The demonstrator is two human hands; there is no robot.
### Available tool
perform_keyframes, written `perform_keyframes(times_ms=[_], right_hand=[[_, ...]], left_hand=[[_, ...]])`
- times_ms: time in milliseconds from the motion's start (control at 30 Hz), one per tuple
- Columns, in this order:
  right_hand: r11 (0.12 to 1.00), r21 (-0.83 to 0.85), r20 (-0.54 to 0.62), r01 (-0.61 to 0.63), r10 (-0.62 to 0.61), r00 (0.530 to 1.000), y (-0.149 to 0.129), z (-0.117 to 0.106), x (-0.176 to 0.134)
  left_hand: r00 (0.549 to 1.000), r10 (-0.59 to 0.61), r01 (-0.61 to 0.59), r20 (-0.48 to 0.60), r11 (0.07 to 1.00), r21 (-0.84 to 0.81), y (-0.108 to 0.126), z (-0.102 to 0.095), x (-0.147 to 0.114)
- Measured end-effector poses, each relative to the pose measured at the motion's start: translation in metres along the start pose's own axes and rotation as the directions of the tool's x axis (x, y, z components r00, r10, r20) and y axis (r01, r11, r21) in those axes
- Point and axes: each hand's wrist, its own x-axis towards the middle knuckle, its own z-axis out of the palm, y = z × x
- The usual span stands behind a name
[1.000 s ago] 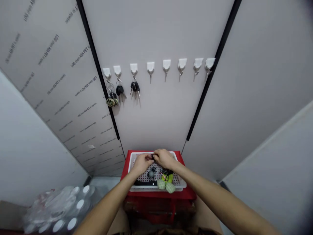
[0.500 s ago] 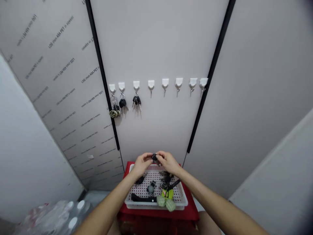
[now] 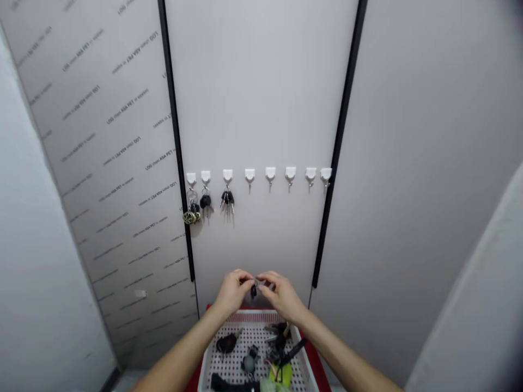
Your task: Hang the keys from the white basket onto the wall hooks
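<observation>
My left hand pinches a small bunch of black-headed keys by its top, the keys dangling below the fingertips. Close beside them is my right hand, thumb and index finger parted around the top of the bunch; whether they touch it I cannot tell. Both hands are above the far rim of a white perforated basket. Inside lie a black key bunch, a grey round keyring charm, more keys at the right and a yellow-green item.
White adhesive hooks run in a row across the wall panel. Key bunches hang on the three leftmost, one with brass-coloured discs. Black vertical strips edge the panel. A red surface lies under the basket.
The view has tilted up, so hooks and basket sit lower. The keys now hang below my left fingertips, and my right finger and thumb have spread from the black key head.
</observation>
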Motion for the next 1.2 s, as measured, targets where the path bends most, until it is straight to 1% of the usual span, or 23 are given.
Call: perform_keyframes(times_ms=[33, 67, 133, 200, 267, 367, 433, 467, 533, 633, 700, 800, 867, 900, 933, 967, 1000, 1033, 1067, 1100, 1133, 1167, 1200], right_hand=[[0.999, 0.033, -0.002, 0.018, -0.018, 1.0, -0.002, -0.003, 0.003], [0.997, 0.073, -0.001, 0.007, -0.007, 1.0, -0.005, -0.005, 0.007], [0.987, 0.154, -0.015, -0.048, 0.051, 0.999, -0.012, -0.012, 0.019], [0.974, 0.212, -0.044, -0.074, 0.086, 0.995, -0.024, -0.022, 0.035], [0.966, 0.252, -0.093, -0.065, 0.091, 0.992, -0.042, -0.035, 0.056], [0.947, 0.321, -0.179, -0.028, 0.09, 0.98, -0.073, -0.053, 0.093], [0.936, 0.351, -0.229, 0.002, 0.084, 0.97, -0.09, -0.062, 0.118], [0.938, 0.346, -0.252, 0.004, 0.088, 0.964, -0.096, -0.065, 0.129], [0.953, 0.303, -0.292, -0.023, 0.117, 0.949, -0.103, -0.068, 0.148], [0.968, 0.238, -0.323, -0.085, 0.161, 0.933, -0.103, -0.068, 0.165], [0.968, 0.224, -0.314, -0.116, 0.184, 0.931, -0.101, -0.066, 0.167], [0.976, 0.182, -0.291, -0.121, 0.171, 0.941, -0.091, -0.064, 0.15], [0.987, 0.138, -0.254, -0.082, 0.115, 0.96, -0.076, -0.062, 0.126], [0.991, 0.114, -0.206, -0.066, 0.089, 0.975, -0.065, -0.059, 0.11], [0.994, 0.089, -0.127, -0.067, 0.078, 0.989, -0.053, -0.056, 0.092], [0.995, 0.06, -0.019, -0.082, 0.083, 0.996, -0.039, -0.053, 0.072], [0.995, 0.016, 0.104, -0.097, 0.094, 0.99, -0.025, -0.048, 0.05], [0.994, -0.044, 0.227, -0.104, 0.111, 0.968, -0.012, -0.043, 0.028], [0.99, -0.106, 0.337, -0.097, 0.128, 0.933, 0.0, -0.039, 0.006], [0.984, -0.161, 0.422, -0.078, 0.14, 0.896, 0.01, -0.034, -0.014], [0.979, -0.195, 0.481, -0.05, 0.14, 0.866, 0.018, -0.031, -0.032], [0.978, -0.209, 0.517, -0.021, 0.129, 0.846, 0.024, -0.028, -0.046], [0.978, -0.207, 0.537, 0.002, 0.112, 0.836, 0.028, -0.026, -0.058]], left_hand=[[1.0, -0.003, 0.003, 0.019, 1.0, -0.024, 0.006, -0.002, 0.005], [1.0, -0.01, 0.011, 0.029, 0.999, -0.052, 0.011, -0.005, 0.011], [0.999, -0.031, 0.032, 0.015, 0.993, -0.116, 0.024, -0.011, 0.023], [0.997, -0.04, 0.029, -0.061, 0.984, -0.176, 0.038, -0.018, 0.038], [0.985, -0.004, -0.034, -0.17, 0.975, -0.22, 0.053, -0.028, 0.054], [0.94, 0.102, -0.176, -0.327, 0.962, -0.206, 0.076, -0.046, 0.078], [0.905, 0.167, -0.241, -0.39, 0.959, -0.148, 0.089, -0.057, 0.092], [0.895, 0.19, -0.255, -0.403, 0.96, -0.115, 0.093, -0.061, 0.099], [0.893, 0.218, -0.257, -0.394, 0.965, -0.049, 0.1, -0.066, 0.11], [0.916, 0.199, -0.196, -0.348, 0.98, 0.044, 0.103, -0.069, 0.12], [0.929, 0.173, -0.153, -0.326, 0.984, 0.086, 0.101, -0.067, 0.117], [0.935, 0.152, -0.132, -0.32, 0.988, 0.084, 0.086, -0.06, 0.098], [0.95, 0.12, -0.108, -0.289, 0.993, 0.055, 0.065, -0.049, 0.074], [0.964, 0.093, -0.086, -0.248, 0.996, 0.038, 0.051, -0.042, 0.059], [0.981, 0.059, -0.056, -0.185, 0.998, 0.021, 0.036, -0.033, 0.042], [0.994, 0.02, -0.019, -0.109, 1.0, 0.007, 0.02, -0.024, 0.025], [1.0, -0.019, 0.019, -0.025, 1.0, -0.005, 0.004, -0.013, 0.006], [0.997, -0.058, 0.059, 0.06, 0.998, -0.014, -0.01, -0.002, -0.012], [0.987, -0.092, 0.095, 0.133, 0.995, -0.021, -0.022, 0.008, -0.029], [0.972, -0.116, 0.124, 0.205, 0.992, -0.027, -0.031, 0.018, -0.044], [0.956, -0.134, 0.147, 0.263, 0.989, -0.032, -0.037, 0.026, -0.057], [0.939, -0.138, 0.158, 0.314, 0.987, -0.038, -0.04, 0.033, -0.068], [0.923, -0.135, 0.162, 0.359, 0.986, -0.045, -0.041, 0.038, -0.075]])
